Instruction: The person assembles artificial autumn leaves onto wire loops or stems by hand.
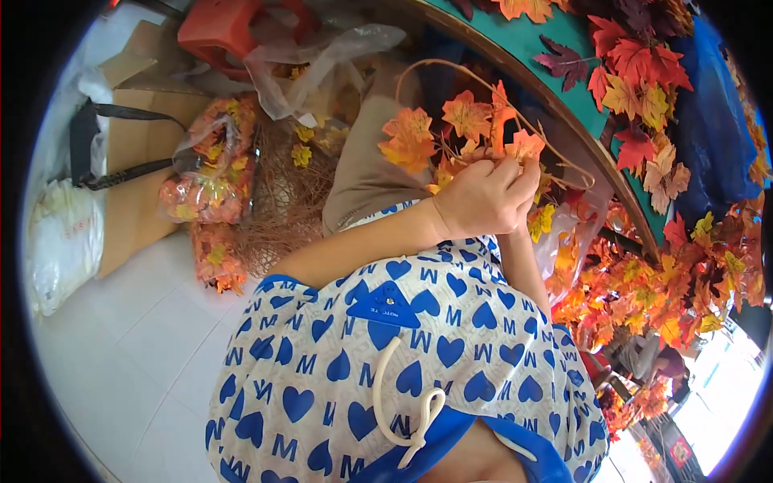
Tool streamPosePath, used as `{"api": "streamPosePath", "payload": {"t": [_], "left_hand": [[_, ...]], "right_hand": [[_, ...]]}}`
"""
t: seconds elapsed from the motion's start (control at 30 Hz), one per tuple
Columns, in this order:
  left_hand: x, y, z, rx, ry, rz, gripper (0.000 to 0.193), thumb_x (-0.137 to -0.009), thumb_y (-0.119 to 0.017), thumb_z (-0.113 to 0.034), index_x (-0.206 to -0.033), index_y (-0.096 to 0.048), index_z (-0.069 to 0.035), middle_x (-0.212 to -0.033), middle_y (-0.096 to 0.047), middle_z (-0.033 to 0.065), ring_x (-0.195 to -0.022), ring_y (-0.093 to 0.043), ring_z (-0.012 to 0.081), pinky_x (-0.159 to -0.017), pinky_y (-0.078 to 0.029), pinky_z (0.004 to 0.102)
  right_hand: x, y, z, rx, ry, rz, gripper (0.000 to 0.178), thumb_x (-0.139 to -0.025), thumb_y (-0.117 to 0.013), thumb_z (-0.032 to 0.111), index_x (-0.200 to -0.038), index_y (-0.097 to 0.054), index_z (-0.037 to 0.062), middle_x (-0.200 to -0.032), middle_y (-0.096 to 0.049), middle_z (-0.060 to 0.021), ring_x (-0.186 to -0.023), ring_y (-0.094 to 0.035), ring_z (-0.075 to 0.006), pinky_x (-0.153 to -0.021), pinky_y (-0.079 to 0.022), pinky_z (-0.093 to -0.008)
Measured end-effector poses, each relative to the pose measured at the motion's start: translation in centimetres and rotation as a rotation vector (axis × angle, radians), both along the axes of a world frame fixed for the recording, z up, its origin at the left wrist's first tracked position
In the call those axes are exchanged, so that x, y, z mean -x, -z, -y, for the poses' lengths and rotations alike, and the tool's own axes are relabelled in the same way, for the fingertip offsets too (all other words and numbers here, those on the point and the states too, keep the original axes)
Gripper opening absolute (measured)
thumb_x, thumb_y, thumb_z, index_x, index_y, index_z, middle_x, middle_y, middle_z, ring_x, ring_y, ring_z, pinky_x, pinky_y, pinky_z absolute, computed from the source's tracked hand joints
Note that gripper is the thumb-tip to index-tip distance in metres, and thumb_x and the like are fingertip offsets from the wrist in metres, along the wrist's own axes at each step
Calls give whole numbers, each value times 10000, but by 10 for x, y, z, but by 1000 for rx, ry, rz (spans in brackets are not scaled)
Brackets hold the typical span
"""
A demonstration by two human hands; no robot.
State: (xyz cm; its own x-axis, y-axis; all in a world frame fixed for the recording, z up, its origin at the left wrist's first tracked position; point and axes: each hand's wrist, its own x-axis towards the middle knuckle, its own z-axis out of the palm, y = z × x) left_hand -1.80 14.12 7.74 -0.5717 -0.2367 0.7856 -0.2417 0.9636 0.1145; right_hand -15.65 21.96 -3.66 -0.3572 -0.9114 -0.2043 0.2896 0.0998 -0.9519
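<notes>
Both of my hands meet over my lap at an artificial maple leaf vine (465, 117) with orange and yellow leaves. My left hand (477, 193) is closed, its fingers pinching the vine among the leaf stems. Pressed close against it, my right hand (527, 187) is also closed at the same spot; most of its fingers are hidden behind the left. A thin brown stem (451, 63) loops up from the leaves and comes down on the right. An orange leaf (525, 146) stands just above my fingertips. The exact grip point is covered by the hands.
A green table (592, 121) with a wooden edge curves along the right, bearing red, orange and purple leaves (636, 68). More leaf garlands (628, 282) hang below it. At left are bagged leaves (213, 161), brown twigs (282, 201), a cardboard box (137, 185) and a red stool (217, 36).
</notes>
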Motion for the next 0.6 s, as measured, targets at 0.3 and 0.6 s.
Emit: {"api": "streamPosePath", "payload": {"t": [0.3,0.6], "left_hand": [[-21,-2,44,-1484,534,-903,214,-765,-618,101,-886,-530,-53,-931,-604,81,-790,-603,142,-659,-491,233],[-37,4,59,-1499,208,-975,309,-829,-609,20,-1119,-504,7,-920,-581,69,-796,-580,100,-692,-499,217]], "right_hand": [[-19,-97,57,210,-175,-416,194,-800,-671,94,-970,-615,19,-906,-635,-32,-801,-595,-110,-686,-494,-247],[-64,-118,92,22,75,11,108,-803,-666,36,-889,-620,-10,-803,-642,-50,-708,-607,-95,-580,-491,-218]]}}
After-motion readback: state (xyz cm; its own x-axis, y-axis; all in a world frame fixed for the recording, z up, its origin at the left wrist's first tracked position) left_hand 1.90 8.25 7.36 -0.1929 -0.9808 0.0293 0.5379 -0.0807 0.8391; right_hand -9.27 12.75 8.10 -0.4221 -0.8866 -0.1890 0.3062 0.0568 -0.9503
